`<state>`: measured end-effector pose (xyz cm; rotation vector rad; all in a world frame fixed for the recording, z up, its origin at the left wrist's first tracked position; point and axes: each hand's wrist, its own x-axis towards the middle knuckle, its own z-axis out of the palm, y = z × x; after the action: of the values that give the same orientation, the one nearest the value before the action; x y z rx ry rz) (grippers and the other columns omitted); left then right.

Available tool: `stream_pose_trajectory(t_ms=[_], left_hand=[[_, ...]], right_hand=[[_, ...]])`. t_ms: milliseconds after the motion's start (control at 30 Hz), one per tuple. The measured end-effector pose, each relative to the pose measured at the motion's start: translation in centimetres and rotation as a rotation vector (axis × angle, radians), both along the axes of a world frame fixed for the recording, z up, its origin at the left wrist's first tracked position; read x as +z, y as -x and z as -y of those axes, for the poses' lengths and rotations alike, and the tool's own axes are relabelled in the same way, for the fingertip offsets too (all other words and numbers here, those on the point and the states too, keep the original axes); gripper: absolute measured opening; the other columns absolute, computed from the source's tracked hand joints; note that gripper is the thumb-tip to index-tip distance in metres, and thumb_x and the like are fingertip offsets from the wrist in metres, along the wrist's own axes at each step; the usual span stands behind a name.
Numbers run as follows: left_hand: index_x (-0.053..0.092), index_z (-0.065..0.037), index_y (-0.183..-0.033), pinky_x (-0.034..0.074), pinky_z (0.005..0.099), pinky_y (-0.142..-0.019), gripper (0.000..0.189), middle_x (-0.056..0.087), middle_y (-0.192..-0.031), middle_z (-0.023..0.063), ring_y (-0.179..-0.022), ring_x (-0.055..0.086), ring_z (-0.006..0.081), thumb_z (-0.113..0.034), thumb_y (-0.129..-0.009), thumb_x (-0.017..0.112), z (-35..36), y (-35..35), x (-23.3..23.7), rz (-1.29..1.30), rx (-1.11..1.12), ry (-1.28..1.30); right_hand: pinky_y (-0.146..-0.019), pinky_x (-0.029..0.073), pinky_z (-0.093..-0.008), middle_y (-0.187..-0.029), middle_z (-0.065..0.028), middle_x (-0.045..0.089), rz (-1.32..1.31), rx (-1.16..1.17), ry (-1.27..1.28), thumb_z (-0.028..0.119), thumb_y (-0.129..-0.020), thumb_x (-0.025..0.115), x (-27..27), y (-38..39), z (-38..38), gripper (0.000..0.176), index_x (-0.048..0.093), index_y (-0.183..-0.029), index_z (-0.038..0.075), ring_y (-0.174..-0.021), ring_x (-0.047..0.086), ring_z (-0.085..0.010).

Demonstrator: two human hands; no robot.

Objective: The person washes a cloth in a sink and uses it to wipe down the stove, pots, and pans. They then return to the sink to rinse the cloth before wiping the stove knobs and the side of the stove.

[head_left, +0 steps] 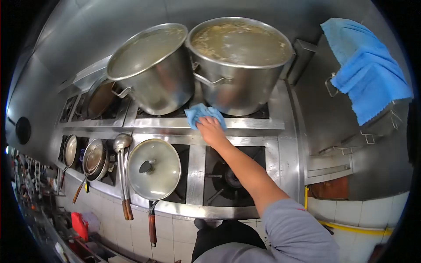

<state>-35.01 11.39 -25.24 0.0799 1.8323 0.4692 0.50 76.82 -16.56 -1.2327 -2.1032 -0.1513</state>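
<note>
My right hand presses a light blue cloth against the steel stove top, on the strip between the front and back burners. Its fingers are bent over the cloth, which sticks out on both sides. Just behind the cloth stand two large steel stockpots: the left pot holds a cloudy liquid, and the right pot holds a liquid with pale bits floating at its rim. Below my forearm lies a bare front burner. My left hand is out of view.
A frying pan with a glass lid sits front left, its handle past the stove edge. Left of it lie ladles and smaller pans. Blue towels drape over a steel cabinet on the right. A yellow pipe runs low there.
</note>
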Motion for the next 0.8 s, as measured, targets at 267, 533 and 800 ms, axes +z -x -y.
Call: stream_pose_trajectory(t_ms=[267,533,800], left_hand=[[0.046,-0.012,-0.128,0.050,0.0370,-0.068,0.049,0.055,-0.113,0.0134,-0.085,0.058,0.0243,-0.045,-0.092,0.038,-7.1,-0.5,-2.0,0.106,-0.056,-0.133],[0.047,-0.008,-0.123,0.051,0.0398,-0.049,0.038,0.061,-0.096,0.0163,-0.062,0.062,0.0289,-0.026,-0.092,0.035,-0.4,3.2,-11.7,0.210,0.049,-0.026],[0.051,-0.010,-0.117,0.051,0.0362,-0.049,0.033,0.062,-0.092,0.0140,-0.060,0.061,0.0257,-0.024,-0.094,0.034,1.0,4.8,-10.0,0.094,0.194,-0.022]], right_hand=[[-0.094,0.035,-0.0469,-0.121,-0.0086,0.053,0.322,-0.325,0.168,0.007,-0.073,0.052,1.2,-23.5,9.6,0.047,0.057,-0.119,0.015,-0.112,0.047,-0.0306],[-0.088,0.045,-0.0352,-0.101,-0.0116,0.062,-0.803,-0.521,0.558,-0.008,-0.075,0.048,2.8,-33.1,12.3,0.033,0.062,-0.103,0.004,-0.098,0.058,-0.0237],[-0.094,0.037,-0.0299,-0.114,-0.0099,0.053,-0.533,0.200,0.339,-0.008,-0.070,0.051,19.2,-1.8,5.8,0.032,0.064,-0.097,0.003,-0.110,0.049,-0.0198]])
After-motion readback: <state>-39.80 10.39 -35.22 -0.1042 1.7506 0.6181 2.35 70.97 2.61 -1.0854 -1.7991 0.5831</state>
